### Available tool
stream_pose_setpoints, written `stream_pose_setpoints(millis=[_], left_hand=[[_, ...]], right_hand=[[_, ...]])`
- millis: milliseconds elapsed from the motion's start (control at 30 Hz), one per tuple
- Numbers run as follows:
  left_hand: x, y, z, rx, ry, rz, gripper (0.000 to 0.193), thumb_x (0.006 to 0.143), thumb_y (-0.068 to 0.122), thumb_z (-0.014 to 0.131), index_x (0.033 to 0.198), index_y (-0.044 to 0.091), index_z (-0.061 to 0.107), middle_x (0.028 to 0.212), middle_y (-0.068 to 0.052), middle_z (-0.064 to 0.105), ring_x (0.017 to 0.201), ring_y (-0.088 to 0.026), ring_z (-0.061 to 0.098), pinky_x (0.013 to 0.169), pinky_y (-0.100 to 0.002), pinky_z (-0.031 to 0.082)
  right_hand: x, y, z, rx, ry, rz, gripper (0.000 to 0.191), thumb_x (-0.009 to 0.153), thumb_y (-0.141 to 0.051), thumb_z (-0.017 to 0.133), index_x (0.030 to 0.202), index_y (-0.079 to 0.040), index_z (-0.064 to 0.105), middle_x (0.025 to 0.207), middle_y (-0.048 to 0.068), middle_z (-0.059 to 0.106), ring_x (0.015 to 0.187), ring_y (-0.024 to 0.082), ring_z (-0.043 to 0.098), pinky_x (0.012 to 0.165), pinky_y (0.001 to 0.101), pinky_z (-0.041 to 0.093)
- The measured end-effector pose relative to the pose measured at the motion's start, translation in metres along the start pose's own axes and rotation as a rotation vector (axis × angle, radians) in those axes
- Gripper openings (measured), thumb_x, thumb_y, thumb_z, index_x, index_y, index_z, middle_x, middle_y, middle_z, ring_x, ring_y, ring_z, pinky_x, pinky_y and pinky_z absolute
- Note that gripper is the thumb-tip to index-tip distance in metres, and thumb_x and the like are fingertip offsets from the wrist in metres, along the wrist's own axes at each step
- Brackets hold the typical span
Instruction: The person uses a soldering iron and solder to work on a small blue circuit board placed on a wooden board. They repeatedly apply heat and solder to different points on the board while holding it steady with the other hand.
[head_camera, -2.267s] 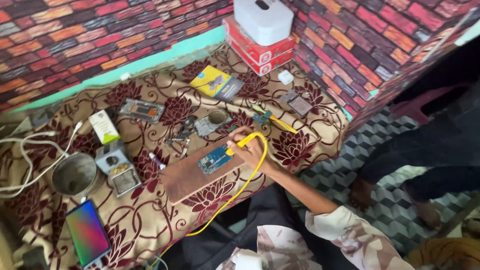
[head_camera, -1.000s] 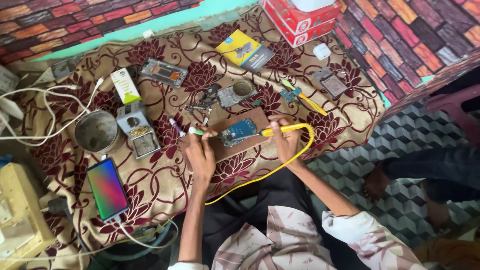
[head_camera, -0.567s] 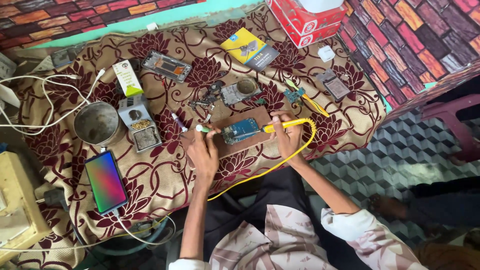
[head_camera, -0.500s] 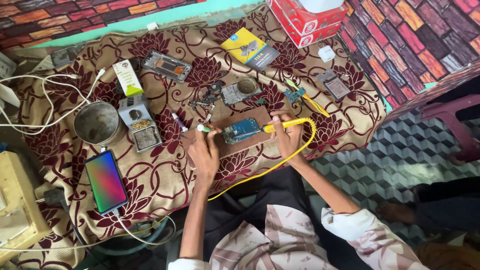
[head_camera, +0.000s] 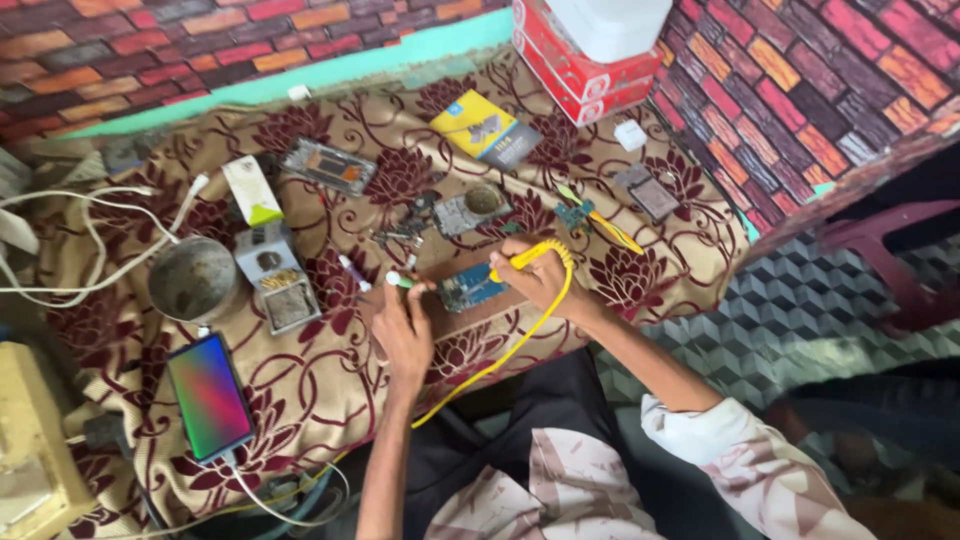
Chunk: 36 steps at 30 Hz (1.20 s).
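Now both hands work over the blue circuit board (head_camera: 470, 288), which lies on a brown wooden block (head_camera: 455, 318) at the near edge of the cloth-covered surface (head_camera: 330, 380). At the earliest frame only the right hand was on the board; since then the left hand (head_camera: 402, 325) has come in from the near side and settled just left of the board. Over the last half second neither hand has shifted noticeably, so the work looks to have passed from positioning to steady contact.

The right hand (head_camera: 545, 280) has its fingers clenched around the yellow-handled soldering iron (head_camera: 522, 255), tip angled down toward the board; its yellow cable (head_camera: 520, 340) loops back toward the person. The left-hand fingers pinch a thin white and green tool (head_camera: 398, 281), possibly tweezers or a solder stick; the view is too small to tell.

Beside the work area:
- a metal bowl (head_camera: 192, 280), left;
- a small metal stand (head_camera: 275, 275), next to the bowl;
- a lit smartphone (head_camera: 209, 396), near left, on a cable;
- a yellow and blue box (head_camera: 485, 130), far side.
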<state>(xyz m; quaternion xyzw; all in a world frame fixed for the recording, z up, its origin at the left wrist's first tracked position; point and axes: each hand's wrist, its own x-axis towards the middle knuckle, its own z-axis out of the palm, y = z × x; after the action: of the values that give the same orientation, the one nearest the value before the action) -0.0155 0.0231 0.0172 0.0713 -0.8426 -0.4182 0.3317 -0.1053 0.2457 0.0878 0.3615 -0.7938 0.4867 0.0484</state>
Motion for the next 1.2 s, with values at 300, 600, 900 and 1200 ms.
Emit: stream_pose_setpoints(millis=[300,600,900,1200], left_hand=[[-0.003,-0.003,0.006,-0.069,-0.013,0.07,0.019,0.11,0.017,0.047,0.118,0.006,0.06,0.091,-0.005,0.079,0.05,-0.015,0.063,0.044,-0.031,0.045],[-0.002,-0.004,0.005,0.137,-0.089,-0.074,0.019,0.103,0.018,0.054,0.109,0.014,0.072,0.067,-0.008,0.073,0.042,-0.026,0.052,0.045,-0.042,0.039],[-0.01,-0.004,0.005,0.021,0.077,0.204,0.016,0.103,0.009,0.053,0.112,0.011,0.066,0.087,-0.005,0.076,0.051,-0.018,0.058,0.052,-0.034,0.044],[-0.005,-0.002,0.004,-0.039,0.017,0.037,0.019,0.102,0.006,0.048,0.114,0.006,0.062,0.09,-0.004,0.079,0.041,-0.014,0.052,0.038,-0.031,0.038]], right_hand=[[0.035,-0.018,-0.001,-0.041,-0.169,0.063,0.035,0.101,-0.027,0.066,0.08,0.001,0.057,0.067,0.007,0.059,0.06,0.011,0.054,0.058,0.0312,0.042],[-0.036,0.009,0.038,0.064,0.515,0.176,0.018,0.098,-0.016,0.068,0.088,-0.004,0.062,0.067,0.005,0.064,0.055,0.01,0.061,0.05,0.0272,0.045],[0.0,0.068,0.026,0.135,0.707,0.14,0.014,0.107,-0.014,0.058,0.105,-0.001,0.061,0.087,0.008,0.073,0.073,0.01,0.067,0.064,0.0251,0.053],[0.036,0.063,0.032,-0.021,0.593,0.092,0.019,0.105,-0.021,0.061,0.103,-0.004,0.067,0.082,0.006,0.074,0.072,0.012,0.069,0.065,0.0286,0.05]])
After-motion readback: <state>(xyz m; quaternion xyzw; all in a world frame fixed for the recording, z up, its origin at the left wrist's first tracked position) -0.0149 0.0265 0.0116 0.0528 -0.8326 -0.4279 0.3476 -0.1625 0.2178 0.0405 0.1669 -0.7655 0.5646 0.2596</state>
